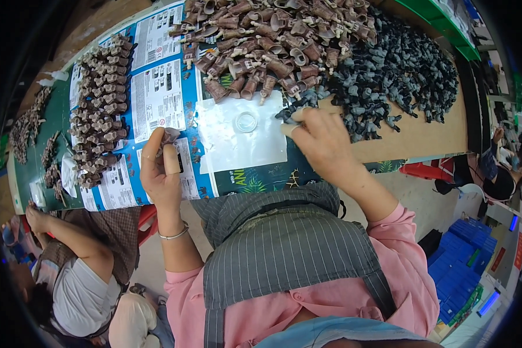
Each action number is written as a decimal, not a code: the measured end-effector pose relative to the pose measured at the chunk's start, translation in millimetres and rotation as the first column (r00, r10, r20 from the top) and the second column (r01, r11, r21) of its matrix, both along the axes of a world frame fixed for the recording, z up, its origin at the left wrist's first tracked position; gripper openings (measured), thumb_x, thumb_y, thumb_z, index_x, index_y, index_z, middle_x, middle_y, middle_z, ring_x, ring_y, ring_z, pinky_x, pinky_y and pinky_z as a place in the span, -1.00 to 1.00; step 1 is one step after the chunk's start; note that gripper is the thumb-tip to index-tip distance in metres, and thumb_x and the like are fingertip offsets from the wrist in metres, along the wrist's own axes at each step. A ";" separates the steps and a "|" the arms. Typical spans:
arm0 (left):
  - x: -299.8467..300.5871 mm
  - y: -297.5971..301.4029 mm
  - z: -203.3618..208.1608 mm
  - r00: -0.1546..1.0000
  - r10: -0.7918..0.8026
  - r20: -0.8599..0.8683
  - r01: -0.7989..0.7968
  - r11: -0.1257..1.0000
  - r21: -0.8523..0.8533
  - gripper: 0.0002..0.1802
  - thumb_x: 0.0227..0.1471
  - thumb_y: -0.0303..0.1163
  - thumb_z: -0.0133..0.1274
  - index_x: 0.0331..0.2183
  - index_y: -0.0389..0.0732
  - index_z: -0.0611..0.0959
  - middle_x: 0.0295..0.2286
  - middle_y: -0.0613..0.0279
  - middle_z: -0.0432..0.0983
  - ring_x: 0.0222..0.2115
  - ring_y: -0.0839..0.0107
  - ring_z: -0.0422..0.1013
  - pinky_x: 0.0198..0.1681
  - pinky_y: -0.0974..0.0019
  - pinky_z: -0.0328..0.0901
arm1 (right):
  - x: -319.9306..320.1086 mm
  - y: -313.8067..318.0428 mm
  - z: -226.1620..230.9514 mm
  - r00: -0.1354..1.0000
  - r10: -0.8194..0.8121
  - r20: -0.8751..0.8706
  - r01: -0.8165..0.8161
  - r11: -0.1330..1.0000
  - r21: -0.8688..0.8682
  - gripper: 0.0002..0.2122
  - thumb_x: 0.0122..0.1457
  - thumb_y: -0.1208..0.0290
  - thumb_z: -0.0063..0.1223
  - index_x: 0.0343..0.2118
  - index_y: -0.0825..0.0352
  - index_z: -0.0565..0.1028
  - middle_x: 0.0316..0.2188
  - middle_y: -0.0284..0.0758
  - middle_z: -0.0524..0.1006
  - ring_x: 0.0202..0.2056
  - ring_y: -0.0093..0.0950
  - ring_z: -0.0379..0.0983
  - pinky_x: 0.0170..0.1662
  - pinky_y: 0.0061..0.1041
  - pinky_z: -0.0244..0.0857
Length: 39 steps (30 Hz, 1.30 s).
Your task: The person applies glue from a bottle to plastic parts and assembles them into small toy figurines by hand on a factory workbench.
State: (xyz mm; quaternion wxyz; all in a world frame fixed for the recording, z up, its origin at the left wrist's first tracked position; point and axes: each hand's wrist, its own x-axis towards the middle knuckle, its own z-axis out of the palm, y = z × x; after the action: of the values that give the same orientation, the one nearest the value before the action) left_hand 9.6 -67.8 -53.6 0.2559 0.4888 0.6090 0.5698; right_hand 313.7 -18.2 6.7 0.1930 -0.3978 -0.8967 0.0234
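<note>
My left hand (pixel 161 168) is closed around a small brown toy piece (pixel 170 136), held just above the printed blue sheets (pixel 156 98). My right hand (pixel 322 142) rests at the near edge of the dark grey toy pieces (pixel 388 69), its fingertips pinching one grey piece (pixel 288 114). A heap of brown toy pieces (pixel 272 40) lies beyond both hands. Between the hands a clear plastic bag (pixel 238 139) lies flat, with a small clear round cap (pixel 246 122) on it.
Rows of assembled brown pieces (pixel 101 110) stand on the left of the table, with smaller groups (pixel 29 124) farther left. Another person (pixel 75 272) sits at lower left. Blue crates (pixel 461 255) are stacked on the floor at right, and a green bin (pixel 443 23) sits at the far right.
</note>
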 end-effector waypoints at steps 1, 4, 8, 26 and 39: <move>0.4 0.0 0.9 1.000 -0.017 -0.021 0.017 1.000 0.002 -0.63 0.16 -0.59 0.02 0.03 -0.32 0.54 -0.09 0.16 0.50 -0.16 0.49 0.45 -0.13 0.46 0.36 | -1.3 -3.9 -1.9 1.000 0.006 0.003 -0.006 1.000 -0.002 -0.77 -0.01 0.51 0.02 -0.24 0.17 0.53 -0.25 -0.39 0.44 -0.25 -0.37 0.40 -0.27 -0.41 0.18; 0.6 0.1 0.0 0.999 -0.039 -0.026 0.039 0.999 -0.002 -0.63 0.17 -0.60 0.00 0.04 -0.33 0.53 -0.07 0.15 0.49 -0.14 0.47 0.45 -0.10 0.45 0.35 | -0.9 -12.2 -4.2 0.998 0.000 -0.059 -0.005 0.996 -0.089 -0.73 0.01 0.53 0.05 -0.19 0.17 0.54 -0.24 -0.38 0.44 -0.24 -0.34 0.40 -0.22 -0.39 0.20; -1.2 -0.8 1.1 0.998 -0.029 0.054 0.028 1.000 0.012 -0.61 0.18 -0.60 -0.01 0.06 -0.36 0.50 -0.07 0.14 0.49 -0.12 0.46 0.44 -0.02 0.42 0.33 | 17.6 -3.5 8.9 0.975 -0.095 -0.200 0.036 0.958 -0.283 -0.65 0.04 0.54 0.13 -0.06 0.19 0.51 -0.16 -0.36 0.45 -0.15 -0.30 0.40 -0.09 -0.34 0.22; 2.9 -0.3 10.2 0.986 -0.063 0.152 0.059 0.998 0.033 -0.63 0.14 -0.60 0.07 0.01 -0.35 0.54 -0.12 0.18 0.52 -0.17 0.52 0.46 -0.08 0.46 0.34 | 5.3 31.6 21.7 0.977 -0.021 -0.211 -0.033 0.969 -0.247 -0.85 -0.02 0.39 0.23 -0.35 0.18 0.53 -0.45 -0.43 0.45 -0.29 -0.44 0.43 -0.01 -0.40 0.07; -2.8 -2.4 9.9 0.988 -0.086 0.128 0.082 0.996 0.042 -0.69 0.09 -0.61 0.12 -0.07 -0.29 0.61 -0.23 0.27 0.54 -0.25 0.55 0.46 -0.19 0.50 0.37 | -44.8 36.7 20.4 0.989 0.136 0.053 -0.137 0.991 0.011 -0.84 -0.01 0.36 0.25 -0.37 0.17 0.50 -0.42 -0.45 0.41 -0.32 -0.50 0.44 0.03 -0.30 0.08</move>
State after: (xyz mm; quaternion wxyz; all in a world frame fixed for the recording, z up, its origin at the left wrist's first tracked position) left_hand 6.8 -70.2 -43.7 0.3095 0.4808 0.5594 0.6001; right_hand 268.9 18.5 27.2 0.1703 -0.3345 -0.9267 0.0196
